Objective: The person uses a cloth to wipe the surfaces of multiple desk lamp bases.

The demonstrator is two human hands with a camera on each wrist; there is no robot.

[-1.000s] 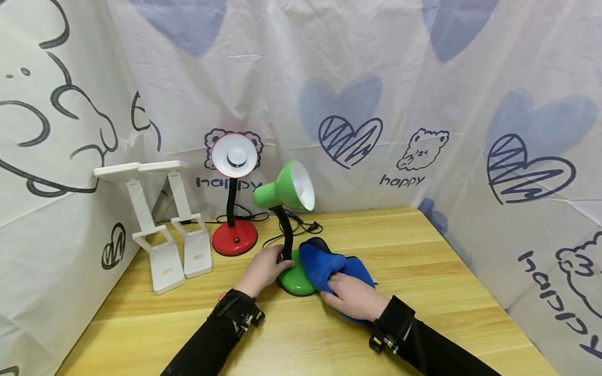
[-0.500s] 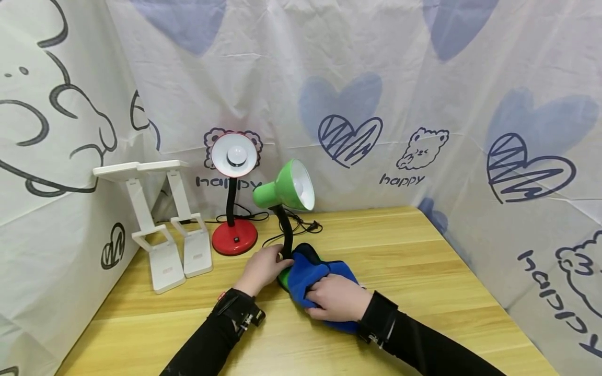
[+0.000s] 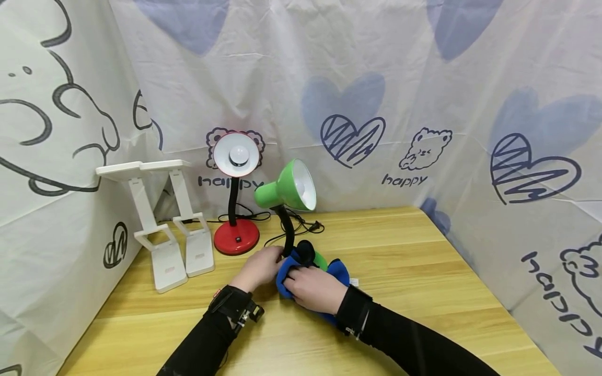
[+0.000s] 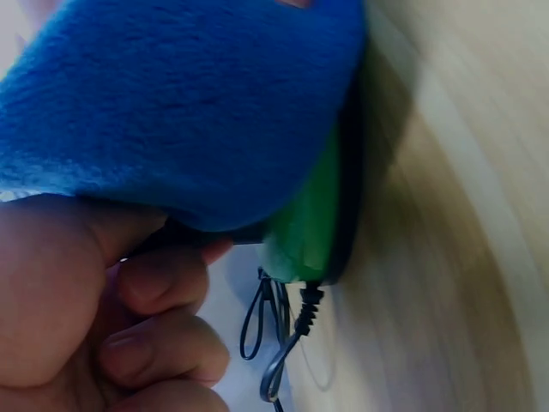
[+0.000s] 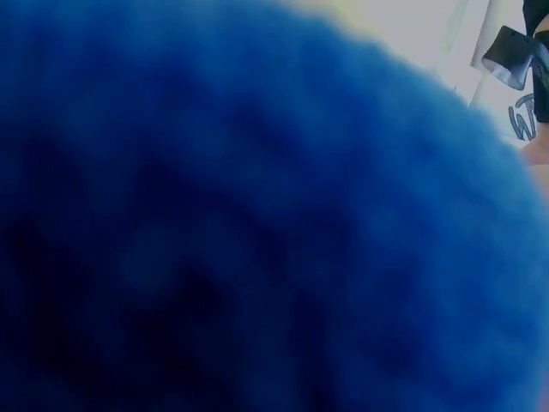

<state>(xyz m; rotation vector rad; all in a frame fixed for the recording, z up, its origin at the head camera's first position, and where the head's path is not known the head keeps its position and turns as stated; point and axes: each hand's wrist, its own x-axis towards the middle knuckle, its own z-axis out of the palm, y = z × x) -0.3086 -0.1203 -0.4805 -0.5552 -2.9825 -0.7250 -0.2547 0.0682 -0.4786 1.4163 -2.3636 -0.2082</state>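
The green lamp (image 3: 285, 192), short of the table's (image 3: 400, 240) back edge, is gripped at its neck (image 3: 288, 232) by the left hand (image 3: 261, 266), the blue cloth (image 4: 197, 112) by the right hand (image 3: 314, 289); tipping could be caused by uneven pressure.

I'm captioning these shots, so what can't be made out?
Green desk lamp's base: head view, partly covered by the blue cloth and right hand.
Right hand's fingertips: head view, cloth hides them.
Right hand's grip: right wrist view, lost behind blurred cloth.
Left hand: left wrist view, cut by left and bottom edges.
White tag's print: head view, too small.
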